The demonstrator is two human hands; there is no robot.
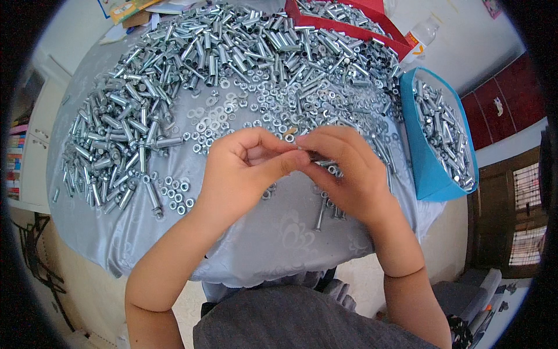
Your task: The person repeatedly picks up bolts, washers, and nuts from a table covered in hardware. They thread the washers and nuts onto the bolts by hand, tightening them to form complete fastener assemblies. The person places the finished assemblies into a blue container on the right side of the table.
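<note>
My left hand [250, 166] and my right hand [351, 171] meet over the middle of the table, fingertips close together. Both are closed in a pinch around something small, mostly hidden by the fingers. Just beyond them lie loose hex nuts [289, 138] and flat washers [212, 121]. A long bolt [320, 214] lies on the cloth below my right hand, with more hardware partly covered by that hand. To the left of my left forearm sits a small group of nuts [179, 196], beside a heap of metal sleeve anchors [125, 125].
A grey patterned tablecloth [279, 247] covers the table. Metal sleeves [218, 49] pile along its far side. A red box [349, 28] stands at the back, a blue fabric bin [423, 166] of metal parts at the right edge. Behind them is a plastic bottle [424, 36].
</note>
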